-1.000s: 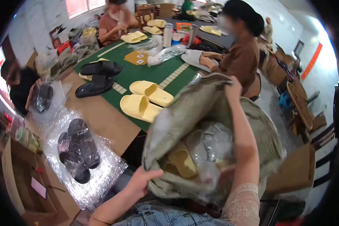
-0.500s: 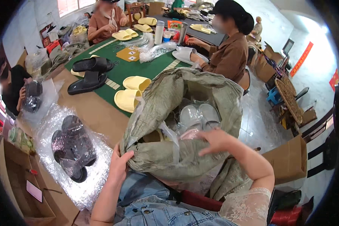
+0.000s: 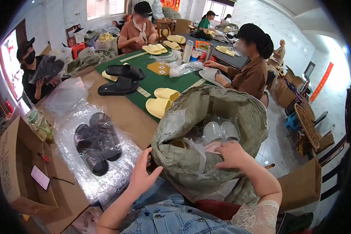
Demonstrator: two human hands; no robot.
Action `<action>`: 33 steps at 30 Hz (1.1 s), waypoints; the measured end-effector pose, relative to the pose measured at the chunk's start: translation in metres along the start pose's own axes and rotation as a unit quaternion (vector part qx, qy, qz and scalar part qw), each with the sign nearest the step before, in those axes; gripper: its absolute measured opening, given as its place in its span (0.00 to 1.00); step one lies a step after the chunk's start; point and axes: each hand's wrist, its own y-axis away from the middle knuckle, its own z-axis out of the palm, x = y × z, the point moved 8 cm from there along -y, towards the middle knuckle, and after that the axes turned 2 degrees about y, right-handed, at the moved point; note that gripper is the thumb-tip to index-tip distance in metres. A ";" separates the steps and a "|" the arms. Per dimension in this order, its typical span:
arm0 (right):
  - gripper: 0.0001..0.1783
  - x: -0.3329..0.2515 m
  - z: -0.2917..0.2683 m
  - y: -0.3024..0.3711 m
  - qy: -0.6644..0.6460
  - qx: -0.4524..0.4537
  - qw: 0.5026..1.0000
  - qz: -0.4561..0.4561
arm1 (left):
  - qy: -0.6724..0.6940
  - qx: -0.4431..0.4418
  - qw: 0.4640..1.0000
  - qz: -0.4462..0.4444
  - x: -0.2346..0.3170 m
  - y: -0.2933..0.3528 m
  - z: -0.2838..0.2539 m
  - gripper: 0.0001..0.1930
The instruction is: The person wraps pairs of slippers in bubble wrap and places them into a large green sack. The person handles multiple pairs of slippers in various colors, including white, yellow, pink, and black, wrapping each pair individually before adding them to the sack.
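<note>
The left hand is by the near left side of a big green-grey sack; its fingers are spread wide and its thumb sticks out, with nothing in its grip; I cannot tell if its fingertips touch the sack. The right hand is over the near edge of the sack, with its fingers bent; I cannot tell if they hold anything. The sack sits right in front of the person, with its top wide open; inside are pale grey slippers in clear plastic, and a pink thing is close to the right fingers. To the left, dark slippers lie on shiny clear wrap; farther off, yellow slippers and black slippers are on a green mat; at the far left, another person holds up wrapped dark slippers.
</note>
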 end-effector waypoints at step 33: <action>0.24 0.191 0.244 0.311 -0.611 0.518 0.381 0.461 | -0.295 -0.288 0.777 0.475 0.068 0.045 0.259 0.26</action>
